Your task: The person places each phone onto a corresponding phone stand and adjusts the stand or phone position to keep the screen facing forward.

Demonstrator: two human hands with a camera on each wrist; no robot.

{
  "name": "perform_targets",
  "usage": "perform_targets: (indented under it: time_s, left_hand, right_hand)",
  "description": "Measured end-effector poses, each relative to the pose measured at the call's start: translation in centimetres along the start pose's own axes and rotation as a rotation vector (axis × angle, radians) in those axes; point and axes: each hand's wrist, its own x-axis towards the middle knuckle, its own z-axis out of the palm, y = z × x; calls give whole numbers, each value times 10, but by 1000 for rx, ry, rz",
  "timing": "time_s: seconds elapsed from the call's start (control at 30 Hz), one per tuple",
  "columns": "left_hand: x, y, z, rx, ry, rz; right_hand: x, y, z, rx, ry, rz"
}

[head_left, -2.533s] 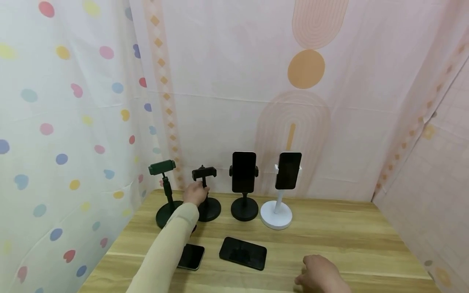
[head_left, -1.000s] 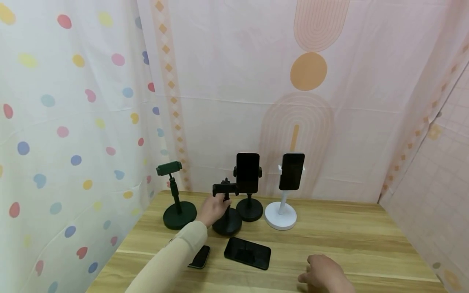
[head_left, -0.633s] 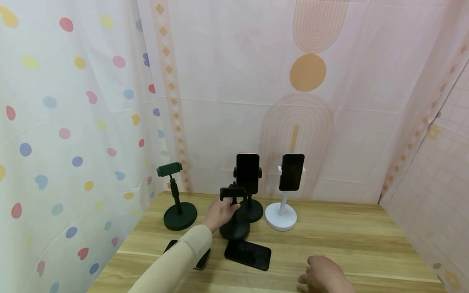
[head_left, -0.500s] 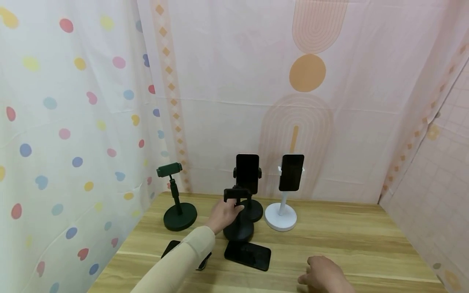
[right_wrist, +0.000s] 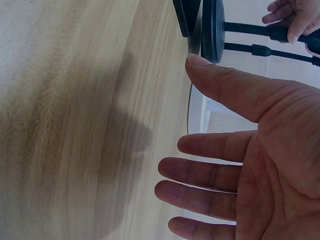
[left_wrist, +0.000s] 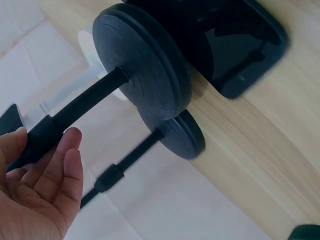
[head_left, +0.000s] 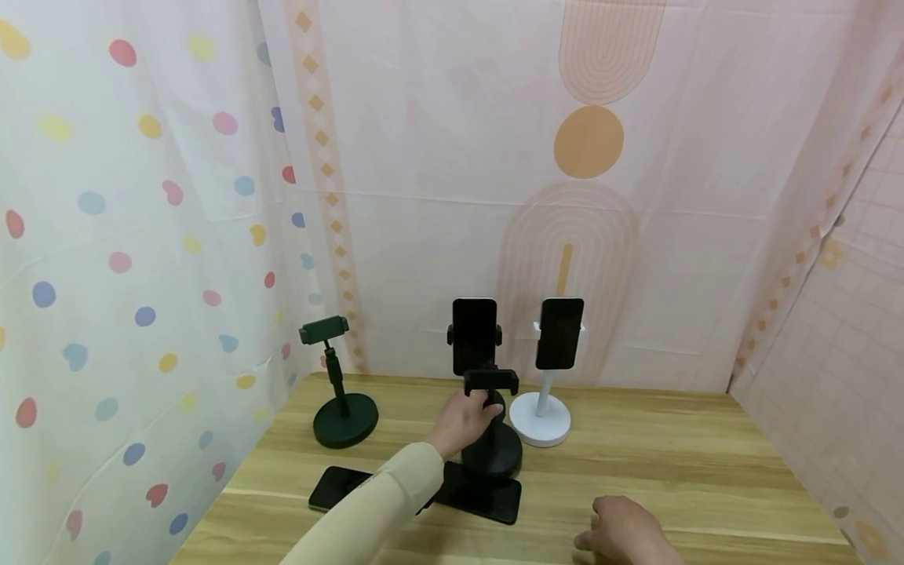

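Note:
My left hand (head_left: pixel 461 424) holds a black phone stand (head_left: pixel 494 453) by its post, thumb on one side and fingers on the other. Its clamp at the top carries no phone. The round base (left_wrist: pixel 142 62) overlaps a black phone (head_left: pixel 487 500) lying on the table; whether it touches I cannot tell. A second phone (head_left: pixel 337 488) lies left of that, partly behind my sleeve. At the front right, my right hand (head_left: pixel 625 527) hovers low by the table with fingers apart; the right wrist view shows its palm (right_wrist: pixel 285 150) with nothing in it.
At the back, another black stand (head_left: pixel 449 335) bears an upright phone (head_left: pixel 475 336). Right of it, a white stand (head_left: pixel 540 420) bears a phone (head_left: pixel 559 333). A dark green stand (head_left: pixel 346 420) without a phone stands at the left. Patterned curtains surround the wooden table (head_left: pixel 671 447).
My left hand has carried the black stand rightward and nearer, away from beside the green stand to in front of the other black stand. My right hand has stayed nearly still.

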Motion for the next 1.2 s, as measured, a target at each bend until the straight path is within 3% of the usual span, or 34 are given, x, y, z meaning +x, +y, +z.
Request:
perform_targets:
  time_s: [0.3, 0.57, 0.73, 0.97, 1.2]
  left_hand:
    - [6, 28, 17, -15, -106, -53]
    - [6, 49, 34, 7, -157, -4]
    - [5, 59, 43, 3, -162, 9]
    - [6, 70, 55, 6, -163, -55]
    - [5, 75, 62, 18, -148, 10]
  right_hand:
    - [2, 1, 0, -16, -2, 6]
    - [3, 1, -2, -8, -41, 32]
    - [4, 2, -1, 1, -46, 42]
    - [6, 4, 0, -2, -52, 45]
    - [10, 6, 0, 15, -86, 74]
